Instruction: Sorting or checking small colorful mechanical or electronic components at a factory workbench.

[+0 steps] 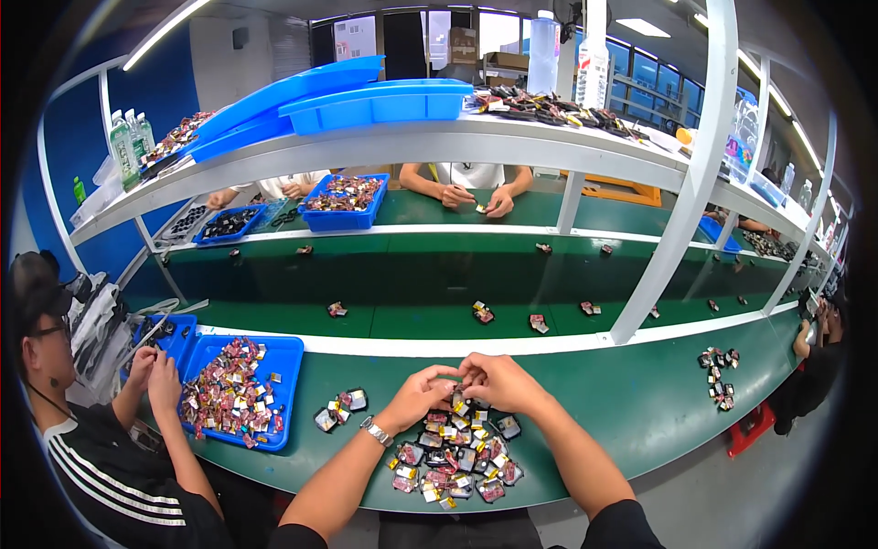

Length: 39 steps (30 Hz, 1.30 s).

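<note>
My left hand (413,399), with a metal watch on its wrist, and my right hand (503,382) meet over the near edge of the green bench. The fingers of both are closed around a small electronic module (460,388), mostly hidden by the fingertips. Just below them lies a pile of similar modules (453,462), with red boards, silver battery cells with yellow tape and black casings. A smaller cluster of modules (339,409) rests left of my left forearm.
At left, a blue tray (295,384) full of modules stands beside a co-worker (101,457). Past the white rail (412,347), scattered modules (483,313) lie on a green belt. A white shelf post (672,197) rises ahead right. More modules (720,375) lie far right.
</note>
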Available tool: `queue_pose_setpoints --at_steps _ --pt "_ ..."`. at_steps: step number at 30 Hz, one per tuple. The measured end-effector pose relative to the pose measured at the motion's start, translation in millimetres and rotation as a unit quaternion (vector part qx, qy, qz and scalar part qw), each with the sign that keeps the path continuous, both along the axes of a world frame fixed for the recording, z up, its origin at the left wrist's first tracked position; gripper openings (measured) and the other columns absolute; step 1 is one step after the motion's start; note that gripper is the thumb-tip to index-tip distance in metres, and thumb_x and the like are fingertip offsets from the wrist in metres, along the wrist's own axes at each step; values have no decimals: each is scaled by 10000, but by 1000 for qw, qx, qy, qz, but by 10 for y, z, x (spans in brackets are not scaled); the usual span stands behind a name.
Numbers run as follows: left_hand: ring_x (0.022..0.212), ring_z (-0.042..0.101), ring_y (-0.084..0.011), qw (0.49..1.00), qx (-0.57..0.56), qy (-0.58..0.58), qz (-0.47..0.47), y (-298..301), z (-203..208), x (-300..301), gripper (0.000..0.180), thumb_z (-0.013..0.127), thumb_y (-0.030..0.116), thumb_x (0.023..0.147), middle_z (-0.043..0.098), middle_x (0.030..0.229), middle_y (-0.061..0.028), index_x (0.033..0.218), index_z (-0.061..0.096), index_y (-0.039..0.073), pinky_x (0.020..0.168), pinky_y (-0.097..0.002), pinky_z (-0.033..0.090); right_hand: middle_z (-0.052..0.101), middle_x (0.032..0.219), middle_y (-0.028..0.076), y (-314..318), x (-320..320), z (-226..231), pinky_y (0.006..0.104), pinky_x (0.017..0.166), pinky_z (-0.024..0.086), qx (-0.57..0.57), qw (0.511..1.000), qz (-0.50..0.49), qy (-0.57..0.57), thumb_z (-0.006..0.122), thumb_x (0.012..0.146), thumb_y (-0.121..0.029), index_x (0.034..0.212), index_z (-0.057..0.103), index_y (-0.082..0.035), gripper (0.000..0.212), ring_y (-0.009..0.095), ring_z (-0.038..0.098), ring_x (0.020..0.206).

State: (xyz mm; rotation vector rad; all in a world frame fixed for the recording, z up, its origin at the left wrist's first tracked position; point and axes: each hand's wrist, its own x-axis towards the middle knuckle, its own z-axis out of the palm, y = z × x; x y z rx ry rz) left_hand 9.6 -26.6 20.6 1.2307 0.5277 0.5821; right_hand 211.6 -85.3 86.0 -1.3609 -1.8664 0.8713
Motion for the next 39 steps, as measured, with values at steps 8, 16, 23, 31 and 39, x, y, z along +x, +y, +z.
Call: queue_pose_setpoints --at_steps 8,16,23,31,39 --pt "1002 628 -130 999 -8 -35 9 -45 43 33 383 541 8 943 626 1178 -86 1322 487 -1 852 -287 558 635 1092 88 -36 -10 -279 329 789 522 127 990 -54 -2 722 769 -52 923 699 -85 159 229 637 963" --pt "1023 627 -154 1000 19 -11 6 -8 10 -9 392 527 -29 930 612 1189 -108 1320 490 -21 864 -284 556 564 1249 88 5 129 -278 398 1025 400 112 989 86 -36 697 788 -111 916 690 -105 128 292 496 1205" --pt "1063 607 -159 998 -37 -48 16 2 38 -11 391 531 -24 919 596 1198 -105 1307 482 -13 908 -311 539 594 1208 108 -42 -66 -373 398 987 435 167 980 -20 -105 648 819 -143 895 693 -63 120 297 524 1159" --pt "1062 608 -158 999 -9 -41 8 -1 28 5 378 533 -15 926 599 1191 -97 1301 482 -9 908 -306 538 607 1191 129 -9 -60 -450 385 972 449 144 987 -46 -57 648 813 -148 881 697 -48 130 291 557 1138" --pt "1037 618 -142 998 -26 -53 11 8 -19 -12 308 524 5 952 607 1192 -87 1260 509 14 875 -287 545 611 1177 121 -6 -29 -457 393 992 435 113 991 20 61 669 805 -151 881 694 -59 121 300 560 1130"
